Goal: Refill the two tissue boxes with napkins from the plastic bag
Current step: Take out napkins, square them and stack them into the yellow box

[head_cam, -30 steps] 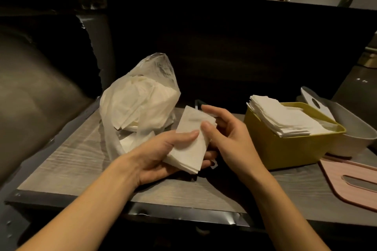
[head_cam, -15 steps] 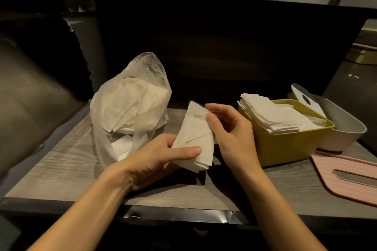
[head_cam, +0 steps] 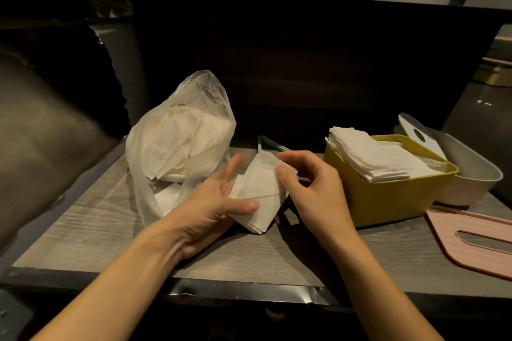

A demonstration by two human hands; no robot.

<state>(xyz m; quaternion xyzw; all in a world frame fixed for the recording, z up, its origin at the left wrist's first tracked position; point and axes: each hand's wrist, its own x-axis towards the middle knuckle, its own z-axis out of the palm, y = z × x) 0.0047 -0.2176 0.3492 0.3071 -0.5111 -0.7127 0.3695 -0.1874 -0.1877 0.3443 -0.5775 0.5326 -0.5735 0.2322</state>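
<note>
- Since the earlier frame, the left hand [head_cam: 213, 202] had spread its fingers, where before they were wrapped round the stack of napkins [head_cam: 260, 196]; the stack had tipped lower, one corner pointing down toward the bench [head_cam: 91, 219].
- That left hand lay palm up under the stack, its thumb pressed across the lower napkins and the other fingers straight and fanned toward the plastic bag [head_cam: 180, 141].
- At the stack's upper edge, the right hand [head_cam: 313, 188] pinched the top napkin between thumb and curled forefinger.
- Both hands held the stack just above the bench, between the plastic bag on the left and the yellow tissue box [head_cam: 388, 202] on the right.
- Crumpled and half full of loose napkins, the plastic bag stood on the bench, one handle trailing toward the left wrist.
- More folded napkins [head_cam: 371, 155] were piled in the yellow tissue box, rising above its rim at the left end.
- Just behind it, touching, sat a grey tissue box [head_cam: 468, 183] with a white lid [head_cam: 421, 135] leaning inside.
- A pink lid [head_cam: 454, 235] with a slot lay flat on the bench at the right edge.
</note>
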